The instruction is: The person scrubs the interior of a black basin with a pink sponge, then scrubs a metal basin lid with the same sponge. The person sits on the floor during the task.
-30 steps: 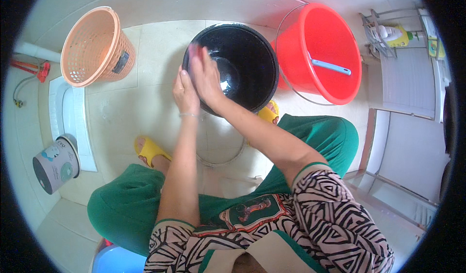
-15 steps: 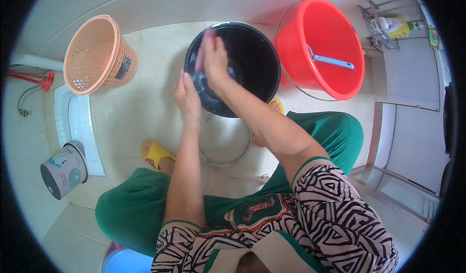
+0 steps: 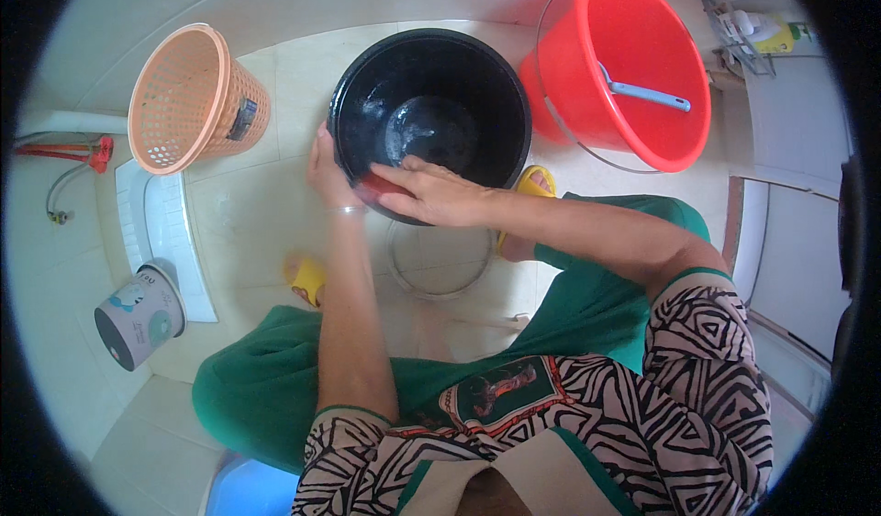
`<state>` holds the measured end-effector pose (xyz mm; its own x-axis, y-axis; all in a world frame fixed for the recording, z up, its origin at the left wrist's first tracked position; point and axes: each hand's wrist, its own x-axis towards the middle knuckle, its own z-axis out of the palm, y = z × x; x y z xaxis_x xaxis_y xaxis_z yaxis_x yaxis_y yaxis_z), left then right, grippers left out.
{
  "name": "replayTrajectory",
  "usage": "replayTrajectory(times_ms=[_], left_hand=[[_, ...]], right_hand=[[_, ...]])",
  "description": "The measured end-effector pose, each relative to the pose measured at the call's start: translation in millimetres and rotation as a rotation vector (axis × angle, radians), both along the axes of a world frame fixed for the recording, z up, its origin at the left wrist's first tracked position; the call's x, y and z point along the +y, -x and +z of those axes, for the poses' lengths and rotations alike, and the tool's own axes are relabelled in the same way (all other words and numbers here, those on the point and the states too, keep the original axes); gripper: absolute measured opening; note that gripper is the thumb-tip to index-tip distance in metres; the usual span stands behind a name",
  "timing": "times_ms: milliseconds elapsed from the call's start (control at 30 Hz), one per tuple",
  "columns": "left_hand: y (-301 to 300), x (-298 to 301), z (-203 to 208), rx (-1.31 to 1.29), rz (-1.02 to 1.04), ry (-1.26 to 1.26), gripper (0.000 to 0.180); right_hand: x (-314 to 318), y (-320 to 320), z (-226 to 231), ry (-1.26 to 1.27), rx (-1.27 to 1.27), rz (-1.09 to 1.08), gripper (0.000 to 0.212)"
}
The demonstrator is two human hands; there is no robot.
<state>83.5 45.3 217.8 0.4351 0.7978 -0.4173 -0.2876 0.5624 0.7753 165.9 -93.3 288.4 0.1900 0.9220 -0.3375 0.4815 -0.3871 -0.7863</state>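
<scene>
A black round basin [image 3: 496, 103] stands on the tiled floor in front of me, its inside wet and shiny. My left hand [image 3: 328, 175] grips its left rim. Against the near-left part of the rim, my right hand [image 3: 439, 193] presses a small reddish-pink pad [image 3: 376, 186]. Most of the pad is hidden under my fingers, and whether it is a sponge or a folded cloth I cannot tell.
To the right is a red bucket [image 3: 615, 66] holding a blue-handled tool [image 3: 647, 96]. A peach perforated basket [image 3: 197, 103] stands left, above a squat toilet [image 3: 165, 227] and grey bin [image 3: 139, 321]. A thin ring [image 3: 440, 291] lies near the basin, between my yellow slippers [image 3: 312, 279].
My right hand has swept the pad from inside the basin's upper left down to its near-left rim. My left hand has shifted slightly left along the rim. The view has shifted a little.
</scene>
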Motion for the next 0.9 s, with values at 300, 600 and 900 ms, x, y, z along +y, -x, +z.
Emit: replayTrajectory(times_ms=[300,600,900], left_hand=[[13.4,9.2,-26.1,-0.172,-0.063,0.273,0.041],[16.3,12.4,-21.2,-0.007,-0.036,0.074,0.039],[-0.7,-7.8,-8.9,0.252,-0.079,-0.215,0.044]], right_hand=[[108.1,-19.2,-34.8,-0.371,0.383,-1.022,0.047],[21.9,14.9,-24.6,0.224,-0.148,-0.056,0.051],[62.6,-6.2,-29.3,0.441,0.437,-0.548,0.05]])
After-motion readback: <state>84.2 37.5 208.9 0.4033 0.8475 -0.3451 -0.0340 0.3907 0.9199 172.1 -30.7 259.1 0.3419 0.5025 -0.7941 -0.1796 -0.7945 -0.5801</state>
